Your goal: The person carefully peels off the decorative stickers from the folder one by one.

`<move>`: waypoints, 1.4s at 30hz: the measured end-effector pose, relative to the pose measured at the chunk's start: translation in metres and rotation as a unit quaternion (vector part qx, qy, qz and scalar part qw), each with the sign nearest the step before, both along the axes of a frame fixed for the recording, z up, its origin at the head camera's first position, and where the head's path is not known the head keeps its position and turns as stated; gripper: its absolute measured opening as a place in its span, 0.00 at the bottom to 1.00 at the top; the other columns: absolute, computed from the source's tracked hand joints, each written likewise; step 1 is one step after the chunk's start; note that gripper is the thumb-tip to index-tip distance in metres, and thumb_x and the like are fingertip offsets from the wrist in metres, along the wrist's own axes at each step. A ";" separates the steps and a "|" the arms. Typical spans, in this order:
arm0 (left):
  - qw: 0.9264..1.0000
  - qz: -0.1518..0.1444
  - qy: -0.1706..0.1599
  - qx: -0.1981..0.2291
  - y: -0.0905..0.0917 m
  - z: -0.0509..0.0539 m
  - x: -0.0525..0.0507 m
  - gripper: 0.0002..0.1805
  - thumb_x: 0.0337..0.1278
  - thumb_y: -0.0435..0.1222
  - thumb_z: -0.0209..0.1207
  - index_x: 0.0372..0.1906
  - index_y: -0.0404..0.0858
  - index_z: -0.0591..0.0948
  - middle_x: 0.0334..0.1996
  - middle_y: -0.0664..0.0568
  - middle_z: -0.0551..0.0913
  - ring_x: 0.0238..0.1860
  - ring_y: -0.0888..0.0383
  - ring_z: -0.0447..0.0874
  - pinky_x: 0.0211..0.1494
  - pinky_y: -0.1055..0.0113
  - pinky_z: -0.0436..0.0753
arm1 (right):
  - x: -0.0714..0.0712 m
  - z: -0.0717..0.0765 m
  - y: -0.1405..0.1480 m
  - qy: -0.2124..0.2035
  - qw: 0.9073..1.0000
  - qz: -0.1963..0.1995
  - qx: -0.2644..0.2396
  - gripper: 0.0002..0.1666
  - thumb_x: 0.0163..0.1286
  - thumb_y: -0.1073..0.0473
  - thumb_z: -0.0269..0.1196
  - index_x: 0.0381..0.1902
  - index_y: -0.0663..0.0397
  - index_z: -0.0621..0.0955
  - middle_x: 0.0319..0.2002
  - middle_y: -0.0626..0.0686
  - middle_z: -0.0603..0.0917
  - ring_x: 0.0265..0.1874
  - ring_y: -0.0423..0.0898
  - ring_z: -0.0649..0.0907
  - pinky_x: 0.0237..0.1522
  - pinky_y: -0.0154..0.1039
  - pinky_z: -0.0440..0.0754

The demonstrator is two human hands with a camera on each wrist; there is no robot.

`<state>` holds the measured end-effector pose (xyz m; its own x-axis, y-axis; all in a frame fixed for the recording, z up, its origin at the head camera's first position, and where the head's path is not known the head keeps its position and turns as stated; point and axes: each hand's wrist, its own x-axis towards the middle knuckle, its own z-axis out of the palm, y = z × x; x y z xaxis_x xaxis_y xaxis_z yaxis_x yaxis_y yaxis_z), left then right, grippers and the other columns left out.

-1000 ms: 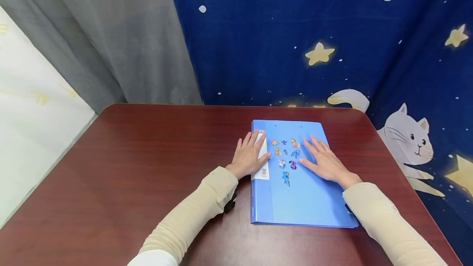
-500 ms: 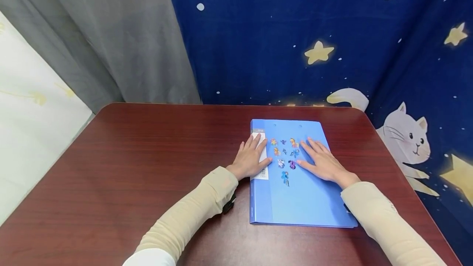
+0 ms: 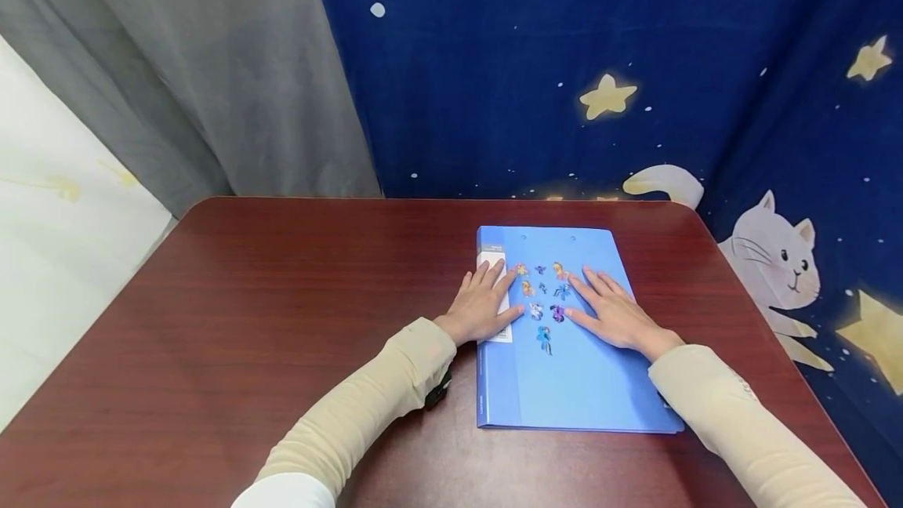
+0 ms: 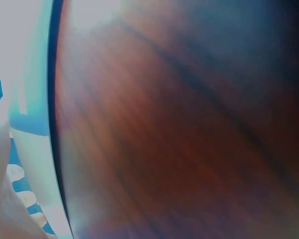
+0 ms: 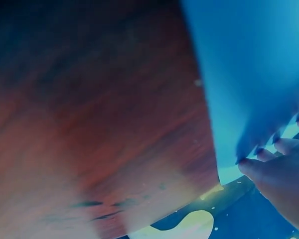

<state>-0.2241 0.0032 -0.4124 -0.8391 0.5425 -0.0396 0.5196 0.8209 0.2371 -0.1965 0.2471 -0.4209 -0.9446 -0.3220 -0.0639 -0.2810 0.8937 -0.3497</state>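
Observation:
A blue binder (image 3: 585,390) lies closed on the table, its spine side to the left with a white label (image 3: 503,333). Several small pony-shaped stickers (image 3: 545,339) dot the upper middle of its cover. My left hand (image 3: 480,308) rests over the label, fingers spread and straight, thumb pointing at the stickers. On the right part of the cover lies my right hand (image 3: 617,316), also with spread fingers, its thumb tip beside a purple sticker (image 3: 558,313). In the right wrist view the fingertips (image 5: 246,164) meet the blue cover near its edge.
The dark red wooden table (image 3: 282,296) extends far to the left of the binder. Behind it hang a grey curtain (image 3: 268,77) and a blue curtain (image 3: 480,85) with stars and a cat.
Both hands have shifted slightly: the left thumb reaches a little further right and down, while the right hand has slid slightly left. The view has tilted a little.

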 end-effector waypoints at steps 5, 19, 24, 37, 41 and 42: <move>1.000 -0.010 0.006 -0.009 0.000 -0.001 -0.001 0.37 0.58 0.57 0.43 0.68 0.45 0.51 0.68 0.49 0.47 0.67 0.49 0.40 0.64 0.51 0.46 | -0.001 -0.004 0.000 0.004 1.000 0.002 0.005 0.41 0.64 0.39 0.48 0.67 0.56 0.55 0.66 0.64 0.48 0.63 0.64 0.47 0.59 0.60 0.42; 1.000 -0.021 -0.001 -0.024 0.001 -0.004 -0.004 0.39 0.55 0.60 0.44 0.68 0.47 0.52 0.68 0.48 0.45 0.67 0.50 0.40 0.65 0.55 0.46 | -0.001 -0.015 0.000 0.021 1.000 -0.005 -0.006 0.40 0.64 0.39 0.48 0.67 0.54 0.54 0.66 0.64 0.48 0.63 0.64 0.46 0.59 0.61 0.41; 0.999 -0.023 -0.002 -0.022 0.001 -0.004 -0.004 0.38 0.53 0.60 0.45 0.66 0.45 0.57 0.68 0.46 0.47 0.67 0.49 0.42 0.66 0.58 0.47 | 0.000 -0.017 0.000 0.025 1.000 -0.009 -0.005 0.40 0.64 0.38 0.47 0.67 0.53 0.54 0.67 0.63 0.48 0.64 0.63 0.46 0.59 0.61 0.41; 1.000 0.004 0.008 0.020 0.005 0.004 -0.012 0.41 0.41 0.61 0.57 0.61 0.43 0.67 0.61 0.45 0.58 0.58 0.50 0.54 0.59 0.60 0.61 | 0.003 -0.020 -0.001 0.050 0.999 -0.014 -0.011 0.39 0.64 0.40 0.48 0.67 0.54 0.55 0.67 0.63 0.48 0.64 0.62 0.46 0.58 0.61 0.41; 0.999 0.023 0.008 0.041 0.006 0.006 -0.016 0.39 0.40 0.59 0.60 0.59 0.42 0.70 0.56 0.46 0.63 0.55 0.51 0.56 0.55 0.62 0.63 | 0.004 -0.022 -0.001 0.061 0.998 -0.017 -0.004 0.39 0.64 0.40 0.47 0.67 0.53 0.55 0.67 0.62 0.49 0.64 0.62 0.46 0.58 0.61 0.41; 0.998 0.031 0.006 0.049 0.006 0.006 -0.017 0.38 0.40 0.58 0.60 0.58 0.42 0.70 0.55 0.46 0.63 0.53 0.52 0.57 0.54 0.62 0.64 | 0.005 -0.022 -0.002 0.064 0.998 -0.017 -0.002 0.39 0.64 0.39 0.47 0.67 0.53 0.55 0.66 0.62 0.49 0.64 0.62 0.46 0.58 0.61 0.41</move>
<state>-0.2413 0.0094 -0.4063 -0.8711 0.4907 0.0210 0.4720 0.8247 0.3117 -0.1919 0.2455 -0.4434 -0.9551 -0.2901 0.0600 -0.2938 0.9018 -0.3169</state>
